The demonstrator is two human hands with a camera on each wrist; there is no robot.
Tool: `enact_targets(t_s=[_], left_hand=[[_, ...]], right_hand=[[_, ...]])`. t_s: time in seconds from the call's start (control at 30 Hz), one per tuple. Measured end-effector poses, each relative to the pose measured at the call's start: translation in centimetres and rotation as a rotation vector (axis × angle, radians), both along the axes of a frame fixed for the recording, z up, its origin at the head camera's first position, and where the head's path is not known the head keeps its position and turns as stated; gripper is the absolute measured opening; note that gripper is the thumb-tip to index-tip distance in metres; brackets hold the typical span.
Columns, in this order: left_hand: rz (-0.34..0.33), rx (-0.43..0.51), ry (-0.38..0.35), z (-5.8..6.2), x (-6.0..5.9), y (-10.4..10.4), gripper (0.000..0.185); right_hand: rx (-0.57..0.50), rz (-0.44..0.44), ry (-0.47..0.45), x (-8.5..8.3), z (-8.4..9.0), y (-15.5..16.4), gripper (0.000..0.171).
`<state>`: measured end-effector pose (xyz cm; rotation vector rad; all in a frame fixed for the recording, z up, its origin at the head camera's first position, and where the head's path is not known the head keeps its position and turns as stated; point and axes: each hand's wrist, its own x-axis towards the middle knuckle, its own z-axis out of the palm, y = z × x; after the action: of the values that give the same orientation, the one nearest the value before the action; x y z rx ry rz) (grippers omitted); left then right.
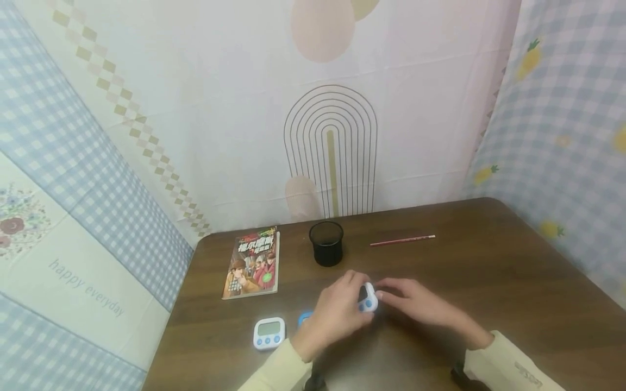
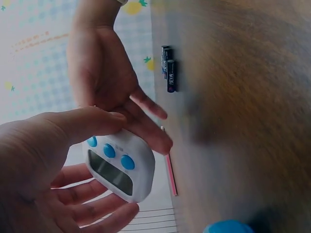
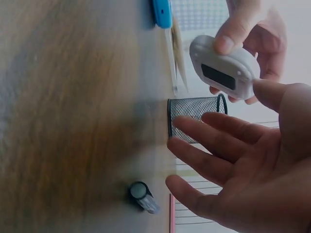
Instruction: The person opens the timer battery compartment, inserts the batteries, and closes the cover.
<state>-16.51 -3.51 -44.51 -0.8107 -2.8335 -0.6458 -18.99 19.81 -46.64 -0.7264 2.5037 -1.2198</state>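
My left hand (image 1: 337, 309) grips a white digital timer (image 1: 368, 298) with blue round buttons, thumb on one side and fingers on the other, tilted above the table. Its dark screen (image 2: 111, 172) shows in the left wrist view. My right hand (image 1: 423, 301) is beside it with fingers spread and relaxed, the thumb tip at the timer's edge in the right wrist view. A blue timer (image 1: 304, 317) lies on the table, mostly hidden behind my left hand. Left of it lies another white timer (image 1: 269, 333), screen up. Small dark batteries (image 2: 170, 75) rest on the table.
A comic-style book (image 1: 251, 263) lies at the back left of the brown table (image 1: 489, 260). A black mesh pen holder (image 1: 327, 250) stands at the back middle, with a red pencil (image 1: 402, 240) to its right. Patterned cloth hangs behind and at both sides.
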Motion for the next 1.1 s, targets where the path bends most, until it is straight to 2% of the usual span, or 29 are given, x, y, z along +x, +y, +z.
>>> enact_targets(t_s=[0.23, 0.43, 0.57, 0.7, 0.87, 0.97, 1.1], left_hand=[[0.014, 0.107, -0.001, 0.43, 0.15, -0.23, 0.061], [0.004, 0.191, 0.002, 0.51, 0.27, -0.32, 0.064], [0.008, 0.239, -0.015, 0.35, 0.39, -0.25, 0.065], [0.025, 0.265, -0.018, 0.27, 0.52, -0.19, 0.066], [0.022, 0.276, 0.027, 0.22, 0.56, -0.17, 0.067], [0.032, 0.267, 0.059, 0.21, 0.58, -0.18, 0.068], [0.050, 0.279, 0.065, 0.11, 0.61, -0.18, 0.068]], right_hand=[[-0.102, 0.001, -0.165, -0.31, 0.11, -0.12, 0.040], [-0.169, 0.001, -0.271, -0.60, -0.08, -0.11, 0.046], [-0.239, 0.042, -0.349, -0.56, -0.46, -0.02, 0.051], [-0.327, 0.112, -0.427, -0.59, -0.70, -0.09, 0.053], [-0.427, 0.173, -0.507, -0.77, -0.70, -0.32, 0.048], [-0.465, 0.181, -0.541, -0.88, -0.67, -0.41, 0.042], [-0.479, 0.170, -0.558, -0.87, -0.51, -0.55, 0.037]])
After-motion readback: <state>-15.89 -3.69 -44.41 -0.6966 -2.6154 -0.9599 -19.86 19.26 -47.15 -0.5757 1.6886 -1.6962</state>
